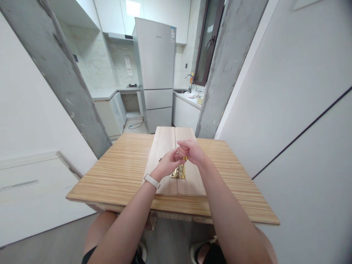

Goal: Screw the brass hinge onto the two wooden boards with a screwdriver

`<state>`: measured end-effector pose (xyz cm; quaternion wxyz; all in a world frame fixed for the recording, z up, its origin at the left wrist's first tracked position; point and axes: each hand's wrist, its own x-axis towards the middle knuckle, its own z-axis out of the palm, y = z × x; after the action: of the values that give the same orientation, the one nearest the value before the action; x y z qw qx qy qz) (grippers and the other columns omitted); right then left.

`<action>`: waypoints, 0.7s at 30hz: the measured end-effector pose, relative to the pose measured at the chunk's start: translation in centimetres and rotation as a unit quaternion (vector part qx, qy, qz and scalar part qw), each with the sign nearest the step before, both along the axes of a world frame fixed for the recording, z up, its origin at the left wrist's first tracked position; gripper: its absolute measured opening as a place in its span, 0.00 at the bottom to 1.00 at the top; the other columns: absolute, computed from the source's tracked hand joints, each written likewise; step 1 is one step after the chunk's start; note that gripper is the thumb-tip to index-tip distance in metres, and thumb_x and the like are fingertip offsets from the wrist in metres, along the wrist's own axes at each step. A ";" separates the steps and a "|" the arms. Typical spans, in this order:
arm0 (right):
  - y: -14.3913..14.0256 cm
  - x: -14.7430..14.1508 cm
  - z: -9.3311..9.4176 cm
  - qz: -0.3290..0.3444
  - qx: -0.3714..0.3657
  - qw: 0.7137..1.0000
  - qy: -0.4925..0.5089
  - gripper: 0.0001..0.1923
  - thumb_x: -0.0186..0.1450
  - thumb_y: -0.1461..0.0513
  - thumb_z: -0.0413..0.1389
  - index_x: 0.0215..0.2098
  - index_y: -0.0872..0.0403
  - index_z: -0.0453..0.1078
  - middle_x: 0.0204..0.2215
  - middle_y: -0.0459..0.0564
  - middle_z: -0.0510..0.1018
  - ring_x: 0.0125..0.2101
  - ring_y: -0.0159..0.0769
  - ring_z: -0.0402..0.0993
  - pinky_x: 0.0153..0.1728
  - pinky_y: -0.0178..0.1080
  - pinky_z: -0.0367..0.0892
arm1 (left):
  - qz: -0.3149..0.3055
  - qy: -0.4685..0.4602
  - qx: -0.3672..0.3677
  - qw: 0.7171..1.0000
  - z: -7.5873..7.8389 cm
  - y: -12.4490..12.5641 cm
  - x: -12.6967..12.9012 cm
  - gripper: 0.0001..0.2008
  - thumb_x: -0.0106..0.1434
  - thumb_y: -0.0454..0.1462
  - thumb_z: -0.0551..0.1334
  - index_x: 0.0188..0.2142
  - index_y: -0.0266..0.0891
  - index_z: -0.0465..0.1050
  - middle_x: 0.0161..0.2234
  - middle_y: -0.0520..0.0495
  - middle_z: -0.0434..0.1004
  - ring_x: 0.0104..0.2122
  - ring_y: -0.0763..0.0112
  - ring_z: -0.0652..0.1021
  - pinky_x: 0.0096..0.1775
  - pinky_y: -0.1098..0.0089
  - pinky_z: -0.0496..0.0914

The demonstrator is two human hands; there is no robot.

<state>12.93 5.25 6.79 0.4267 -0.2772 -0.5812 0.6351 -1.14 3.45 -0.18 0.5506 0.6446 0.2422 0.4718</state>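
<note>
Head view is showing us working at a brass hinge that is lying across the seam between two pale wooden boards, which are resting side by side near the middle of the counter and reaching to its far edge. Our right hand is closing its fingers around a small yellow-handled tool, probably a screwdriver, pointing down toward the hinge. Our left hand, with a white wristband on it, is curling in against the right, fingertips touching at the tool; whether it is gripping anything itself we cannot tell. To do this well, we are judging that the tool should be standing straight over the hinge's hole, with the left hand steadying the tip so the hinge is not sliding off the seam. Beyond the counter's far edge, a refrigerator is standing between two grey concrete pillars.
</note>
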 end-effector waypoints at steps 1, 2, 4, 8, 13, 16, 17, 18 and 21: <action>0.2 0.4 0.0 0.021 -0.006 1.000 0.003 0.30 0.61 0.52 0.61 0.13 0.49 0.47 0.10 0.37 0.49 0.15 0.26 0.42 0.20 0.37 0.41 | -0.004 -0.004 0.000 1.000 -0.1 0.1 0.2 0.19 0.61 0.34 0.70 0.51 0.34 0.73 0.46 0.38 0.83 0.48 0.59 0.83 0.51 0.63 0.75; 0.3 0.6 -0.1 0.022 -0.006 1.000 0.002 0.30 0.62 0.51 0.61 0.13 0.49 0.47 0.10 0.37 0.49 0.15 0.26 0.42 0.20 0.37 0.41 | -0.003 -0.004 -0.001 1.000 -0.2 0.2 0.4 0.18 0.61 0.34 0.69 0.51 0.34 0.73 0.46 0.38 0.83 0.47 0.59 0.83 0.51 0.63 0.75; -0.1 0.4 -0.3 -0.023 0.014 1.000 -0.008 0.29 0.64 0.50 0.60 0.14 0.50 0.51 0.12 0.38 0.52 0.16 0.27 0.46 0.20 0.37 0.43 | 0.016 0.005 -0.002 1.000 -0.4 0.2 0.7 0.17 0.62 0.34 0.68 0.51 0.34 0.73 0.44 0.39 0.84 0.45 0.60 0.84 0.49 0.63 0.76; -3.0 -1.5 -1.0 -0.276 0.103 0.955 -0.034 0.17 0.63 0.53 0.61 0.23 0.52 0.63 0.20 0.41 0.64 0.23 0.31 0.60 0.25 0.36 0.56 | 0.056 0.042 0.014 0.997 -0.5 0.0 0.6 0.18 0.61 0.32 0.66 0.51 0.33 0.75 0.39 0.41 0.85 0.40 0.61 0.84 0.44 0.65 0.76; -7.4 -5.5 -1.8 -0.459 0.119 0.877 -0.082 0.10 0.65 0.55 0.59 0.37 0.51 0.66 0.33 0.46 0.73 0.34 0.38 0.69 0.37 0.39 0.65 | 0.112 0.141 0.107 0.978 0.4 -0.9 -0.2 0.09 0.60 0.33 0.65 0.40 0.32 0.81 0.37 0.41 0.85 0.39 0.62 0.81 0.42 0.68 0.74; -7.8 -6.9 -2.3 -0.514 0.114 0.847 -0.070 0.11 0.67 0.54 0.56 0.33 0.50 0.61 0.29 0.44 0.68 0.32 0.37 0.66 0.36 0.39 0.63 | 0.122 0.198 0.131 0.964 0.7 -1.3 -0.7 0.08 0.61 0.32 0.63 0.37 0.31 0.81 0.36 0.42 0.85 0.37 0.62 0.80 0.39 0.69 0.73; -7.6 -7.1 -2.3 -0.521 0.109 0.844 -0.064 0.13 0.68 0.53 0.55 0.31 0.50 0.60 0.27 0.43 0.66 0.30 0.36 0.64 0.35 0.39 0.62 | 0.127 0.203 0.130 0.962 0.7 -1.5 -0.8 0.09 0.60 0.31 0.63 0.38 0.31 0.81 0.36 0.42 0.85 0.37 0.63 0.80 0.37 0.70 0.72; -7.2 -7.0 -2.4 -0.523 0.104 0.844 -0.059 0.15 0.69 0.52 0.54 0.28 0.49 0.58 0.24 0.42 0.63 0.28 0.35 0.62 0.32 0.39 0.61 | 0.133 0.202 0.126 0.962 0.6 -1.6 -0.8 0.11 0.59 0.30 0.63 0.41 0.31 0.81 0.36 0.43 0.85 0.36 0.64 0.80 0.36 0.71 0.72; -5.8 -6.1 -2.2 -0.501 0.079 0.860 -0.057 0.22 0.69 0.50 0.52 0.22 0.49 0.53 0.17 0.41 0.57 0.22 0.34 0.56 0.24 0.39 0.54 | 0.136 0.171 0.112 0.969 0.1 -1.7 -0.6 0.18 0.56 0.26 0.62 0.47 0.32 0.78 0.37 0.45 0.85 0.35 0.66 0.80 0.35 0.74 0.71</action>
<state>6.80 -0.55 4.63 0.6742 -0.5319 -0.4352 0.2704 -1.71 1.80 -0.08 0.3562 0.7340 0.3640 0.4494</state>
